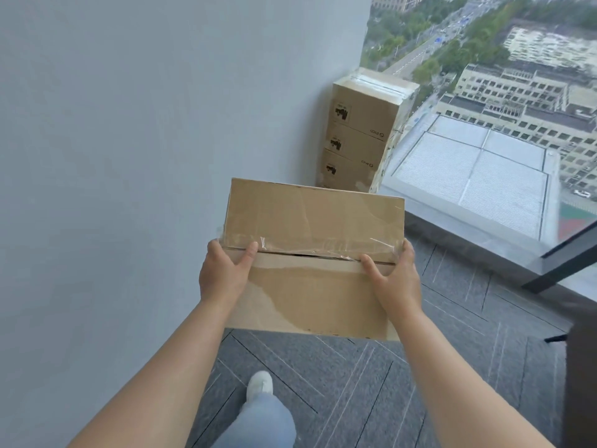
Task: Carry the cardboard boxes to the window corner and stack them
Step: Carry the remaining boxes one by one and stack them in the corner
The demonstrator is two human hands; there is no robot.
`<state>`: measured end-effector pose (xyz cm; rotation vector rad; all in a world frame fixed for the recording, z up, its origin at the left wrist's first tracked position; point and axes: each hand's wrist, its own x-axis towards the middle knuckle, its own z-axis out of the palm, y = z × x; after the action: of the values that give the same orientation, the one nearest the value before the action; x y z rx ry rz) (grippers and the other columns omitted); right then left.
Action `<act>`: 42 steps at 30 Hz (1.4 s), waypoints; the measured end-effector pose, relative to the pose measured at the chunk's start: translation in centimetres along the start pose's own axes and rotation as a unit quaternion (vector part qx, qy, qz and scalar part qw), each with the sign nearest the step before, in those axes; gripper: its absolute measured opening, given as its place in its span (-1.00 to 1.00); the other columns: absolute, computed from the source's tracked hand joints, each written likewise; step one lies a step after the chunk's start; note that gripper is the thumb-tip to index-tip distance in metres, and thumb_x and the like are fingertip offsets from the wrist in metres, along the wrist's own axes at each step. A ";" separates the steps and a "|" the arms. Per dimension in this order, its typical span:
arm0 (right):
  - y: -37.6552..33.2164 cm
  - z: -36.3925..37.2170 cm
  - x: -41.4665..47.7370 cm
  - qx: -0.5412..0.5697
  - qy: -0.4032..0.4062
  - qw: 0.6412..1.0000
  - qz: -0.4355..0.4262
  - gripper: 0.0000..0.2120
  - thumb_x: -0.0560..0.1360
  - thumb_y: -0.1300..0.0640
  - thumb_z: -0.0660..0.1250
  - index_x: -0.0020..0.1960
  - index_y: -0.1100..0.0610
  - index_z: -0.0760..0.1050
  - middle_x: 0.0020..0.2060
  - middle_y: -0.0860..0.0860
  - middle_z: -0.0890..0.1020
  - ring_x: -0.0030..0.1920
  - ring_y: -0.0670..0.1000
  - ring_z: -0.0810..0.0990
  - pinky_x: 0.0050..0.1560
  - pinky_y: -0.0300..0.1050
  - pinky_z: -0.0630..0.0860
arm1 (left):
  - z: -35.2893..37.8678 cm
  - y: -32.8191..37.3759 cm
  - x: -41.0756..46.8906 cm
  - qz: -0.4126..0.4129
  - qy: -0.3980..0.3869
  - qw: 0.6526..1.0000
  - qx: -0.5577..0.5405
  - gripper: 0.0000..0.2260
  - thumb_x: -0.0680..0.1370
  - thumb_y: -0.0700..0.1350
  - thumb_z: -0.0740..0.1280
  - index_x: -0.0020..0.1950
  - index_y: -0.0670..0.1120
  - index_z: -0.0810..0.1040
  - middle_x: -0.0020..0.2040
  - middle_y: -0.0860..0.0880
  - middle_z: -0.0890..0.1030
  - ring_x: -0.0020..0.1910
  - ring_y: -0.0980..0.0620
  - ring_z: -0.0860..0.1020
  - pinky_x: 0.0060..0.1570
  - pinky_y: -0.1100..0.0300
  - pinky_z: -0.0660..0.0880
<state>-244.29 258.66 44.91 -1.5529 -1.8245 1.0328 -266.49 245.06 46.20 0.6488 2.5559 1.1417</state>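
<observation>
Cardboard box (pixel 315 253) between left hand (pixel 223 273), right hand (pixel 392 281); fingers clamped round its ends, thumbs on top.

Base of stack (pixel 361 130) hidden behind carried box (pixel 313 286), its labels (pixel 341 114) unreadably small, dark furniture (pixel 581 367) cropped right

Holds a taped cardboard box (pixel 315 286) at frame centre, left hand (pixel 223 273) gripping its 9 o'clock end and right hand (pixel 392 279) its 3 o'clock end, both thumbs (pixel 250 253) lying on the top beside the taped seam (pixel 310 252). Faces, toward 1 o'clock beyond it, a stack of three boxes (pixel 358 137) standing in the corner where the pale wall (pixel 129 140) meets the window (pixel 484 156). Shows a white shoe (pixel 259 384) at 6 o'clock on the grey carpet (pixel 339 383), below the box.
</observation>
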 end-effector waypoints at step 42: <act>-18.7 -2.8 72.9 -0.015 0.185 0.982 0.027 -0.18 0.44 -0.19 0.33 0.50 0.13 0.04 0.41 0.07 0.35 0.37 0.14 0.36 0.23 -0.01 0.37 | 31.8 47.2 63.3 0.161 -0.132 0.978 -0.004 -0.47 0.49 0.19 0.29 0.22 -0.20 0.36 0.18 -0.16 0.52 0.16 -0.16 0.49 0.01 0.08 0.40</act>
<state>-267.53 329.48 55.74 -1.6889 -1.5552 0.6836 -294.42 324.72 57.20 1.1622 2.2741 1.0719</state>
